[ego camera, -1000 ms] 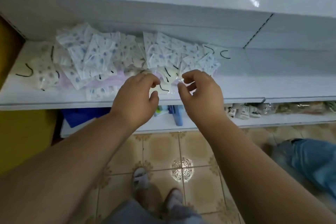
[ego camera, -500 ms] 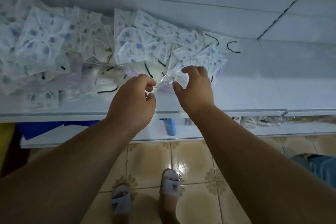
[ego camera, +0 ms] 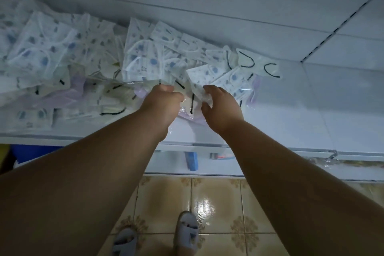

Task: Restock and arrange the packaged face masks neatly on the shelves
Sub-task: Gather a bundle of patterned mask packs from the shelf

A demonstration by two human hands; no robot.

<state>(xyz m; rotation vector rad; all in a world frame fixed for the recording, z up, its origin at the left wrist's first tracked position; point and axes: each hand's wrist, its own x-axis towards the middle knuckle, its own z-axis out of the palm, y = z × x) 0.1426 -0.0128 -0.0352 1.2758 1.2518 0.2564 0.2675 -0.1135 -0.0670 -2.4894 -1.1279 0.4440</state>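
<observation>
Scene: a person leans over a white shelf (ego camera: pixel 291 110) heaped with packaged face masks (ego camera: pixel 145 56), sandalled feet on glossy tiled floor (ego camera: pixel 207 197) below.
Left hand (ego camera: pixel 161 104): fingers curled into the front of the pile, apparently pinching a clear wrapper edge; dim light leaves the exact contact uncertain.
Right hand (ego camera: pixel 220 106): fingers and thumb bent around crinkled clear film of a front mask packet (ego camera: pixel 192 102).
Location: the packets sprawl across the shelf's left and middle, the right stretch bare.
Doing it well: lift one packet clear, square its edges, then lay it flat in a row rather than dragging neighbours.
Materials: slippery, glinting plastic sleeves; soft folded masks, blue-printed, cream and lilac; thin black ear loops.
</observation>
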